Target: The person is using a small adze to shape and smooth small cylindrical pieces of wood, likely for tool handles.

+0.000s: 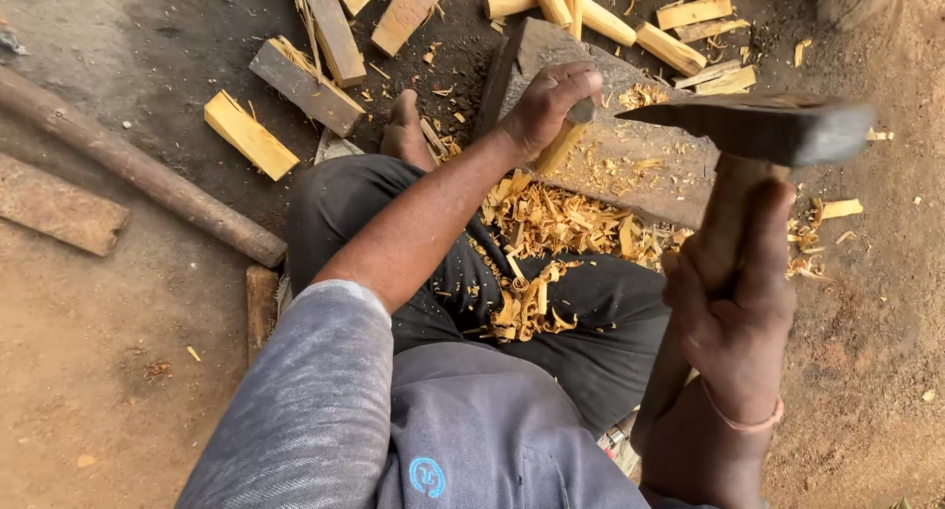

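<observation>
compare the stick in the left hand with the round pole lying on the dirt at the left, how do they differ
The stick is pale yellow, freshly cut wood; the round pole is dull grey-brown and weathered. The stick is short and slim, the pole far longer and thicker. The stick stands steeply on the wooden block, gripped by the left hand; the pole lies flat on the ground, untouched. Both are wood.

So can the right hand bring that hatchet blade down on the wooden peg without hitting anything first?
Probably yes. The right hand holds the hatchet raised beside the wooden peg; nothing lies between. The left hand grips the peg's top, close to the path.
</observation>
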